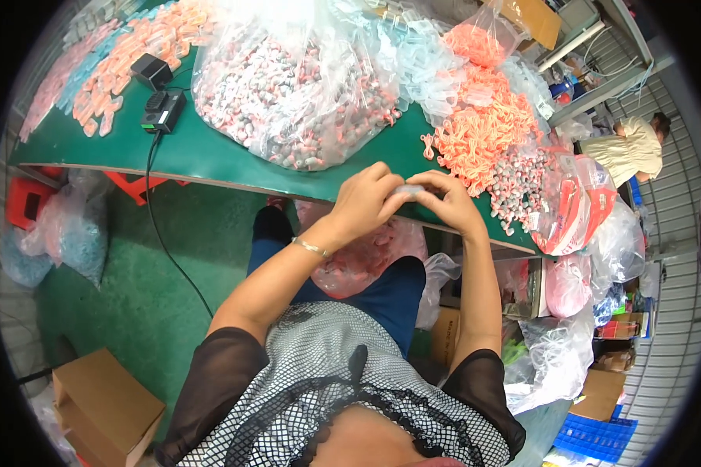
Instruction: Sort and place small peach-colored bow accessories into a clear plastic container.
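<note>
While hands (364,199) (450,204) pinch it | small piece (409,189) | pale greyish (partly finger-hidden)

floor (105,319): green | table (125,148): green top | wall (681,194): grey, ribbed, at right | stool (17,196): red, near table's left end

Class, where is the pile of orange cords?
In the head view, right of centre, the orange cords lie on the green table beyond the right hand, beside small grey-and-pink pieces.

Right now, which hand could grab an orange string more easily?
Probably the right hand: it's closer to the orange strings, on its side. The left hand is farther. Both seem to hold one pale piece.
</note>
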Tool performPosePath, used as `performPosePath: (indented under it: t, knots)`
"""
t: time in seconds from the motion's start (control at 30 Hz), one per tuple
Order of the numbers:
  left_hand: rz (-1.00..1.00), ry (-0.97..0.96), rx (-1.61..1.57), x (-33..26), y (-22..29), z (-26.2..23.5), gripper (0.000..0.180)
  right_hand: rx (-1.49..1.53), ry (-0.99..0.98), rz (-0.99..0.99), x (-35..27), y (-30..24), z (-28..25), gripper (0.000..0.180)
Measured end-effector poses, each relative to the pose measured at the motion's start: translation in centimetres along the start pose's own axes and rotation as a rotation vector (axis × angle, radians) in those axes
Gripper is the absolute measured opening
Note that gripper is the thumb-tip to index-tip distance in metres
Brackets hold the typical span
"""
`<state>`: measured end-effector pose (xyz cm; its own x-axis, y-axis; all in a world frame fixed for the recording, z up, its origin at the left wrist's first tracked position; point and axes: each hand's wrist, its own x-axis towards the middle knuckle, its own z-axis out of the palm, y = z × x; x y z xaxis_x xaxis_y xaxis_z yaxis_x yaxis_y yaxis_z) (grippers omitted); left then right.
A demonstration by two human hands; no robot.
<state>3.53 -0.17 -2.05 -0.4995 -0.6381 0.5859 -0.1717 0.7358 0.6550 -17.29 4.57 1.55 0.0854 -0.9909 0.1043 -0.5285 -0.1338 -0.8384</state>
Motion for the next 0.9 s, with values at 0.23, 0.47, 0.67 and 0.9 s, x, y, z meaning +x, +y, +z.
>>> performPosePath:
  t: [0.23,0.47,0.67,0.9]
  knots:
    - [0.095,-0.222,-0.05,-7.8,-0.2,0.9,0.025,-0.908,0.607,-0.289,9.0,3.2,-3.2,0.029]
    - [-0.292,-0.627,0.018,-17.4,-14.9,12.0,0.021,-1.183,0.564,-0.189,12.0,4.5,-3.1,0.034]
    - [-0.463,-0.787,0.189,-17.0,-15.7,15.6,0.027,-1.046,0.603,-0.359,9.3,1.6,-2.9,0.032]
    - [-0.183,-0.813,-0.345,-11.0,-7.4,7.8,0.029,-0.937,0.465,-0.394,3.9,1.1,1.1,0.035]
